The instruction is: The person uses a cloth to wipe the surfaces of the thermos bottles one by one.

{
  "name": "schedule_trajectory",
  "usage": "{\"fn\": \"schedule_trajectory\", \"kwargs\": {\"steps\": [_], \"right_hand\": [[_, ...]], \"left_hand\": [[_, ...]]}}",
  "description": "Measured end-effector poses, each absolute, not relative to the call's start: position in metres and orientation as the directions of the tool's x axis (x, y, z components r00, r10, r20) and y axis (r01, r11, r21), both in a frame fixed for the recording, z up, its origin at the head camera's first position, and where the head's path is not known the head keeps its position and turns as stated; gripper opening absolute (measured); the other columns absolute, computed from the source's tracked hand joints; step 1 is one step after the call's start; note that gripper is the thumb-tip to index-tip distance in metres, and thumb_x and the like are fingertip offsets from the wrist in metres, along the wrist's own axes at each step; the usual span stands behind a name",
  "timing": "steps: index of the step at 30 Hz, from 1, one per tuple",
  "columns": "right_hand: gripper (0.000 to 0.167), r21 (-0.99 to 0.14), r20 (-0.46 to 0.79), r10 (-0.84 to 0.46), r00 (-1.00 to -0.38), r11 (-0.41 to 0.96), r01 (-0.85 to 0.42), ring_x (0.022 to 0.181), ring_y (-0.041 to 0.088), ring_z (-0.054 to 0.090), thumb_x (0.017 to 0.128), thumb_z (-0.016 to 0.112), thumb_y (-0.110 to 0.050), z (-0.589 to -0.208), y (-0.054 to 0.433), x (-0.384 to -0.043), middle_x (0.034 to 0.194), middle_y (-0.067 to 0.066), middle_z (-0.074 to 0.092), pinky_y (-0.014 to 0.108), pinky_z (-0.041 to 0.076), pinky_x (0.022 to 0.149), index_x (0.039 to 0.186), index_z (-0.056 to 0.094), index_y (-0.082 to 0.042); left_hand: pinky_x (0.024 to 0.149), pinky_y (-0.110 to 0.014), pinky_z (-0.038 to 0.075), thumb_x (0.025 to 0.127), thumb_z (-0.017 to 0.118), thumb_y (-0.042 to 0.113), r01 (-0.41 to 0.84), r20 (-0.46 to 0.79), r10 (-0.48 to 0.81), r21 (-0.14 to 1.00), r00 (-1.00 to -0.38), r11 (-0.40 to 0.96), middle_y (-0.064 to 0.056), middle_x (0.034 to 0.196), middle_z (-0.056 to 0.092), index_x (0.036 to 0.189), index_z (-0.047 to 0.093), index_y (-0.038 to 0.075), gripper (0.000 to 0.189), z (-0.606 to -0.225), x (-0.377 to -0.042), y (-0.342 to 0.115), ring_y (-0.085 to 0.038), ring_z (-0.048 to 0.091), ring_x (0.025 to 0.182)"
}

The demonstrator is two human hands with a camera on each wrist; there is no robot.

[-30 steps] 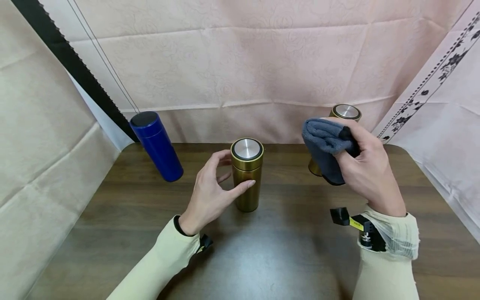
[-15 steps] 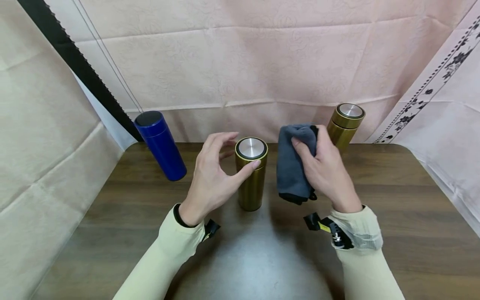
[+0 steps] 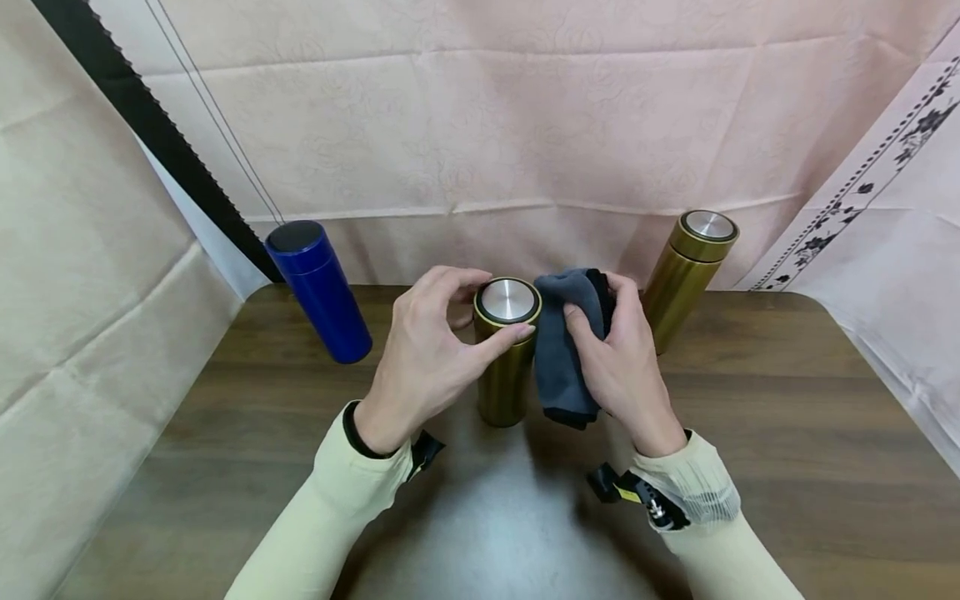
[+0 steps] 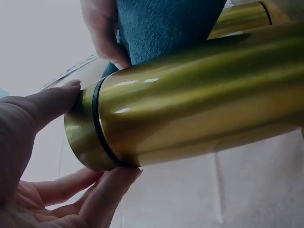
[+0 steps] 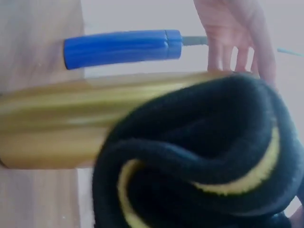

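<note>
A gold thermos bottle (image 3: 504, 379) with a brushed silver top stands upright on the wooden table. My left hand (image 3: 431, 350) grips it near the lid, thumb across the front and fingers behind; the left wrist view shows the thumb (image 4: 52, 102) on the lid band. Just right of the bottle, my right hand (image 3: 626, 367) holds a folded blue-grey cloth (image 3: 562, 358) with black edging. The cloth (image 4: 161, 28) lies right along the bottle's side in the left wrist view. In the right wrist view, the rolled cloth (image 5: 190, 156) covers part of the bottle (image 5: 52, 123).
A blue bottle (image 3: 318, 292) with a dark top stands at the back left of the table (image 3: 247, 467). A second gold bottle (image 3: 682, 287) stands at the back right, behind my right hand. Pale patterned fabric (image 3: 480, 133) hangs along the back and sides.
My right hand has brought the cloth leftward from the back-right gold bottle to the middle one. My left hand has moved up the middle bottle, from its body to its lid.
</note>
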State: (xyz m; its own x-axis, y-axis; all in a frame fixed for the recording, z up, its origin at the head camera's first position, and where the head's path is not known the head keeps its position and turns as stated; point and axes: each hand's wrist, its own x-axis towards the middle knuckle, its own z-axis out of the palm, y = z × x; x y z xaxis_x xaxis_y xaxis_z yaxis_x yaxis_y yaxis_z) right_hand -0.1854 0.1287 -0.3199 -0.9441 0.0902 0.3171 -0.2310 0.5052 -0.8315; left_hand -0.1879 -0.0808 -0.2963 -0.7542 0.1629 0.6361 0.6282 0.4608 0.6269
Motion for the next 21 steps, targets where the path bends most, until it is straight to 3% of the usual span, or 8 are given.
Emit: {"fn": "schedule_trajectory", "kwargs": {"steps": [5,11,16,19,21], "right_hand": [[0.033,-0.771,0.385,0.017,-0.923,0.555,-0.311,0.107,0.024,0.055,0.102,0.059,-0.024,-0.329,0.127,-0.177,0.125,0.01,0.056,0.039,0.044,0.091,0.132,0.058,-0.009],[0.028,-0.802,0.371,-0.062,-0.927,0.482,-0.354,0.108,0.018,0.047,0.107,0.051,-0.026,-0.339,0.127,-0.17,0.119,0.01,0.042,0.03,0.039,0.091,0.127,0.062,-0.011],[0.029,-0.798,0.368,-0.133,-0.92,0.464,-0.385,0.1,0.016,0.042,0.111,0.039,-0.028,-0.345,0.124,-0.176,0.113,0.009,0.034,0.026,0.036,0.081,0.106,0.058,-0.007],[0.028,-0.78,0.376,-0.176,-0.91,0.471,-0.413,0.096,0.017,0.039,0.111,0.034,-0.02,-0.347,0.123,-0.183,0.111,0.009,0.031,0.026,0.034,0.078,0.092,0.049,-0.006],[0.024,-0.77,0.365,-0.211,-0.907,0.48,-0.421,0.095,0.019,0.038,0.109,0.034,-0.014,-0.348,0.123,-0.189,0.111,0.01,0.03,0.027,0.034,0.077,0.091,0.047,-0.006]], "left_hand": [[0.074,-0.024,0.06,0.073,0.094,0.033,0.621,0.629,0.178,0.607,-0.757,0.495,-0.001,0.102,0.068,0.114,0.071,0.009,0.052,-0.293,-0.189,-0.082,-0.007,0.066,0.089],[0.07,-0.024,0.054,0.074,0.093,0.036,0.625,0.632,0.208,0.56,-0.747,0.543,0.0,0.096,0.065,0.116,0.073,0.01,0.053,-0.293,-0.19,-0.083,-0.009,0.061,0.084],[0.067,-0.023,0.049,0.074,0.093,0.036,0.632,0.629,0.227,0.549,-0.743,0.547,0.0,0.093,0.062,0.115,0.073,0.01,0.053,-0.294,-0.192,-0.084,-0.012,0.056,0.078],[0.065,-0.022,0.047,0.074,0.093,0.035,0.64,0.629,0.242,0.541,-0.739,0.546,0.0,0.092,0.06,0.114,0.072,0.009,0.052,-0.294,-0.195,-0.084,-0.012,0.054,0.076],[0.065,-0.022,0.046,0.075,0.092,0.036,0.64,0.625,0.252,0.537,-0.739,0.549,0.0,0.093,0.059,0.114,0.072,0.009,0.051,-0.295,-0.196,-0.084,-0.012,0.053,0.076]]}}
